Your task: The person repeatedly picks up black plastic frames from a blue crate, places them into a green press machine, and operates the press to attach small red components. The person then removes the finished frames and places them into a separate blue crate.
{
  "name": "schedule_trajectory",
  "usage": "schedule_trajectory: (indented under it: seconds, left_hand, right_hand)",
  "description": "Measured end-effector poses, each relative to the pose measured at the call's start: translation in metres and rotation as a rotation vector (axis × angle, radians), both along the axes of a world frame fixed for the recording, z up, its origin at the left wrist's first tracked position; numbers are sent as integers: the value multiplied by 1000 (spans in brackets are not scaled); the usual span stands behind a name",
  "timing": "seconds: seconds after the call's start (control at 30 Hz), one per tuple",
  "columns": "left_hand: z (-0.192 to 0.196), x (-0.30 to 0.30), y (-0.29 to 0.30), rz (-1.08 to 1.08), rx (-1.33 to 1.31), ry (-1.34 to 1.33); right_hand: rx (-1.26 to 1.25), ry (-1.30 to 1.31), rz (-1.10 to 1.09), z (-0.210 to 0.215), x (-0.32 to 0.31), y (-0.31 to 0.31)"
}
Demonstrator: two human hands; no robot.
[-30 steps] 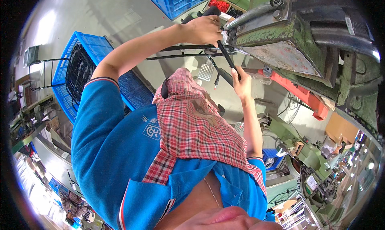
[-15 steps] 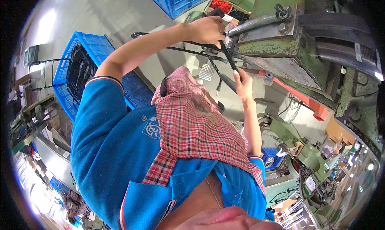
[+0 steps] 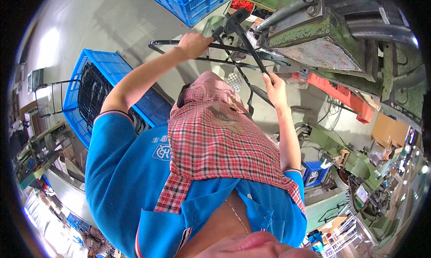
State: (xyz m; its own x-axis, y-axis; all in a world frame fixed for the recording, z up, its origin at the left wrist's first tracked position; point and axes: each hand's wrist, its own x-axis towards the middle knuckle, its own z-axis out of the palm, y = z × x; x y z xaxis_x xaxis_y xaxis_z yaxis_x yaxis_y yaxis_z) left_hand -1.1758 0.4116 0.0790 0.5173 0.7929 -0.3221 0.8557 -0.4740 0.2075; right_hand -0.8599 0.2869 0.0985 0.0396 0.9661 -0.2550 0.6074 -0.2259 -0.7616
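Observation:
My left hand (image 3: 195, 45) is closed on a black tubular frame (image 3: 166, 42), whose rounded loop sticks out to its left. My right hand (image 3: 274, 89) grips the near end of a black bar (image 3: 251, 49). A thick T-shaped black head (image 3: 236, 21) tops that bar at its far end. The bar slants across the frame; whether the two are joined I cannot tell. Just right of both lies the worn green machine (image 3: 314, 44), with a metal rod and bolts on top. More thin black tubes pass beneath my hands, partly hidden by the checked apron (image 3: 224, 136).
At the left stands a blue crate (image 3: 96, 55) with black parts inside and a wire frame (image 3: 56, 85) at its side. Another blue crate (image 3: 188, 11) is at the far side, near a box of red pieces (image 3: 241, 5). A red beam (image 3: 341, 96) runs below the machine.
My left hand has left the bar near the machine and moved left onto the frame's tube. The T-shaped head now shows fully. My right hand still holds the bar, slightly shifted.

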Motion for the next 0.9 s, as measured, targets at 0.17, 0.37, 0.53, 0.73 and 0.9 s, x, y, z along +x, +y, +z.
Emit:
schedule_trajectory:
  seconds: [0.17,0.37,0.53,0.73,0.9]
  left_hand:
    - [-6,2,-33,69,73,-106]
    - [-5,1,-23,28,154,-78]
    - [-7,0,-26,38,174,-81]
    - [1,5,-45,99,101,-104]
    - [7,3,-46,126,44,-145]
  right_hand:
    - [-22,37,-31,-2,-8,-6]
    - [-45,-50,-45,2,-8,-7]
    - [-5,-110,-23,10,-12,-4]
    - [13,-101,-48,-3,-12,-7]
    - [-27,-41,-65,-1,-17,-5]
